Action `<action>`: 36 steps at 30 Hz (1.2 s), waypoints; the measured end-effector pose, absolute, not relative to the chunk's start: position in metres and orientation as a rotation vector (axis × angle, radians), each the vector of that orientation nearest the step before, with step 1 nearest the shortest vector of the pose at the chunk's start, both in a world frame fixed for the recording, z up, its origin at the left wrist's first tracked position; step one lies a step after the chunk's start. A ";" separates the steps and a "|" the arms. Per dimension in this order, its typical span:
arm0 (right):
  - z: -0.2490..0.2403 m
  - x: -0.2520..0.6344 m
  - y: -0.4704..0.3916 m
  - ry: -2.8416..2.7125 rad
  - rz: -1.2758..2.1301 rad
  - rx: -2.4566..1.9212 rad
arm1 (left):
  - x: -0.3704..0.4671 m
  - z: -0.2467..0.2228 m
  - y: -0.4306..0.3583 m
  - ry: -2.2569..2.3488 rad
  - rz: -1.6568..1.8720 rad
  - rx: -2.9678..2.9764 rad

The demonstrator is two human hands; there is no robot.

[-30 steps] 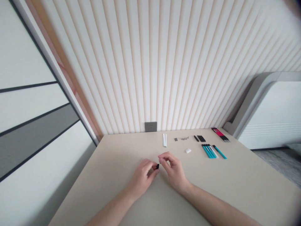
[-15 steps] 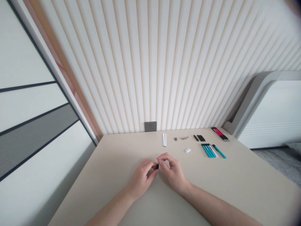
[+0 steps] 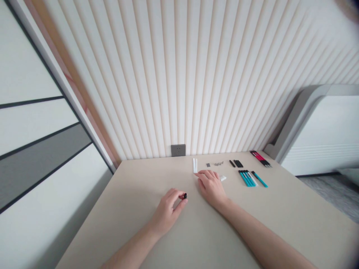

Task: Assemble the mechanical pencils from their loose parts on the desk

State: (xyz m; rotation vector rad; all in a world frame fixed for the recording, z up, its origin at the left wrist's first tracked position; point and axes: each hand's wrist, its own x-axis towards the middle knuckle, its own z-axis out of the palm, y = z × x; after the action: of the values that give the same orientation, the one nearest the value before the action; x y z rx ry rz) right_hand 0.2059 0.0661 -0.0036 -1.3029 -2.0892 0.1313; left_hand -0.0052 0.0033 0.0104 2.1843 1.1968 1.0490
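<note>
Between the thumb and fingertips of my left hand [image 3: 169, 211] is a small black cylindrical pen part [image 3: 185, 196], held above the table. My right hand [image 3: 211, 188] is stretched forward, palm down, its fingers apart. Its index fingertip is at the near end of the thin white pen refills [image 3: 195, 166], which lie side by side; whether it touches them I cannot tell. Small white pieces [image 3: 222, 178] lie just right of that hand, partly hidden by it.
Along the back of the table [image 3: 140, 179] lie a small grey pile [image 3: 208, 164], small metal springs [image 3: 218, 163] and black pen parts [image 3: 238, 163]. Teal pen barrels [image 3: 246, 178] and red-and-black pens [image 3: 260, 158] lie at the right. A socket [image 3: 178, 150] is on the wall behind.
My right hand has moved away from the black part, forward to the near end of the white refills. My left hand still holds the black part, shifted slightly left.
</note>
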 end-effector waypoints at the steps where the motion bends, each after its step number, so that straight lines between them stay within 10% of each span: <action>1: -0.006 0.209 0.072 -2.117 0.055 -1.387 | -0.005 0.010 0.003 1.188 1.046 2.190; 36: -0.004 0.220 0.076 -2.144 -0.207 -1.896 | -0.005 0.011 0.003 1.165 1.074 2.245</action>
State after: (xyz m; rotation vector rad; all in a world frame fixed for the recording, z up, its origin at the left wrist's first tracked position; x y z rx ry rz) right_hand 0.2200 0.0758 -0.0040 -1.8963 -2.1439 -0.2067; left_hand -0.0053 0.0025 0.0107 2.2449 1.1648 1.0745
